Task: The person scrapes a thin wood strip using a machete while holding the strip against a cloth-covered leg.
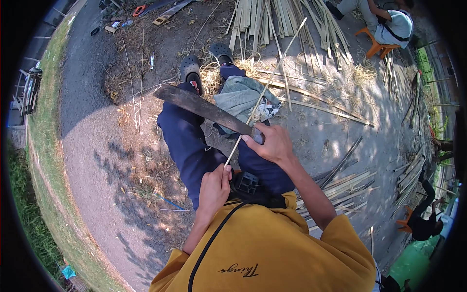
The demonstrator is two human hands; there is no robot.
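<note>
My left hand point(213, 191) is closed round the lower end of a thin pale bamboo strip point(281, 59), just in front of my waist. From there the strip slants up and away to the right, crossing beside the base of a knife blade. My right hand point(275, 144) grips this broad, dark machete point(202, 108) at its handle, which the fingers mostly hide. Its blade points to the far left above my thighs. The right thumb lies by the strip where it meets the blade; whether it presses on it I cannot tell. A grey-green cloth point(239, 96) drapes over my lower leg.
Many split bamboo strips point(262, 22) lie in a heap ahead, with more strips point(340, 192) to my right. A handsaw point(170, 13) rests on the ground at far left. One person point(394, 27) sits on an orange stool point(375, 46); another person point(425, 219) is at the right.
</note>
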